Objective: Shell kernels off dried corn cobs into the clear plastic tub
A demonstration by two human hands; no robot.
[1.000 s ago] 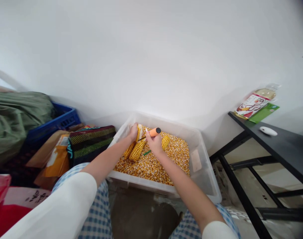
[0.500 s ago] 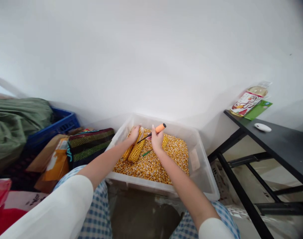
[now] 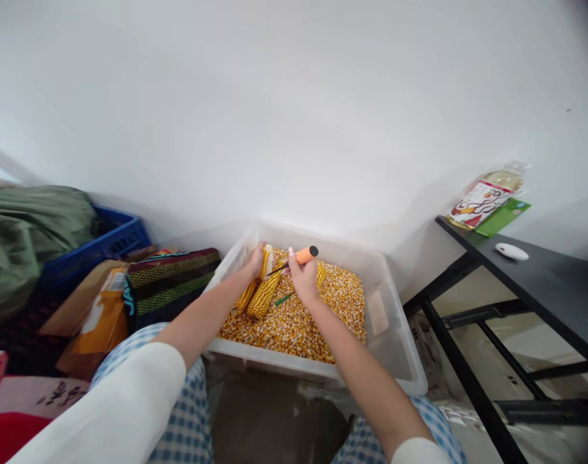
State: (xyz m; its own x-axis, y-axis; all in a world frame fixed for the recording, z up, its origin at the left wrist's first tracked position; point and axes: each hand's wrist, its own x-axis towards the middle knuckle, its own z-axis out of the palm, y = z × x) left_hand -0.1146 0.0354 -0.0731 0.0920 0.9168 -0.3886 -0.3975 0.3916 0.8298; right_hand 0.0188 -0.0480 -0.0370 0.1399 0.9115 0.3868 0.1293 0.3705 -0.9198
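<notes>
My left hand point(image 3: 256, 263) is closed around a corn cob point(image 3: 268, 259) that shows a pale strip bare of kernels. In my right hand point(image 3: 303, 277) is a screwdriver point(image 3: 305, 255) with an orange, black-ended handle, its dark shaft slanting down left to the held cob. Below my left hand lie more whole yellow cobs point(image 3: 263, 301), and another cob point(image 3: 321, 276) shows behind my right hand. Loose corn kernels point(image 3: 294, 332) fill much of the translucent plastic bin point(image 3: 397, 322). A thin green object point(image 3: 284, 299) rests on the kernels.
On the right stands a black table point(image 3: 559, 283) bearing a labelled bottle point(image 3: 487, 196), a green packet point(image 3: 503, 216) and a white oval object point(image 3: 511, 251). At left are a blue crate point(image 3: 122, 235) with green cloth, cardboard point(image 3: 84, 309) and a dark mesh bag point(image 3: 172, 283). A white wall rises behind.
The held cob has turned or tilted, so more of its pale bare strip shows. My right hand and the screwdriver have shifted slightly left and down.
</notes>
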